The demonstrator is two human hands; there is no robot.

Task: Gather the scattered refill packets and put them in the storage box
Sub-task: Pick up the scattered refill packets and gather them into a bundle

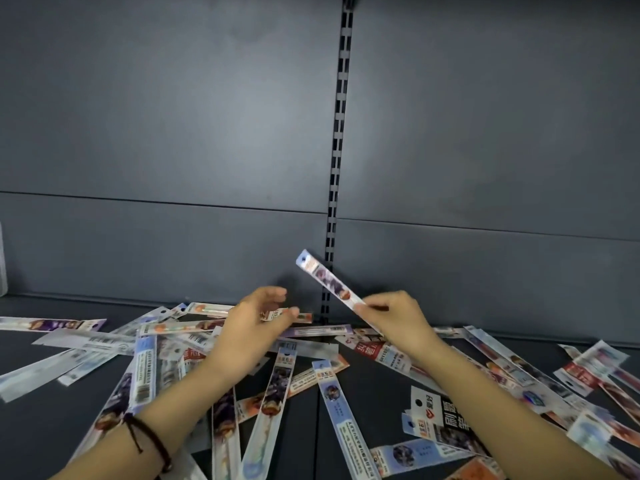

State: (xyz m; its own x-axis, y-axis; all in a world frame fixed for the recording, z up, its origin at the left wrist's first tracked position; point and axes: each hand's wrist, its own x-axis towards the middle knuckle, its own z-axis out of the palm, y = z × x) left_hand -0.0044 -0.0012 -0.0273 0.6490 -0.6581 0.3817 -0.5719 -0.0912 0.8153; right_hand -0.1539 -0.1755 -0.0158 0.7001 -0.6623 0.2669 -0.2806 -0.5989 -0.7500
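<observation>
Several long, thin refill packets (337, 415) with printed labels lie scattered across a dark shelf (356, 403). My right hand (398, 317) pinches one packet (329, 282) by its lower end and holds it tilted up to the left, above the pile. My left hand (256, 320) hovers over the middle of the pile, its thumb and fingers closed on the end of a small packet (294, 315) that points right. No storage box is in view.
A dark grey back panel (173, 133) rises behind the shelf, with a slotted upright (337, 150) running down its middle. A pale object (2, 261) shows at the far left edge. Packets spread from the left edge to the right edge of the shelf.
</observation>
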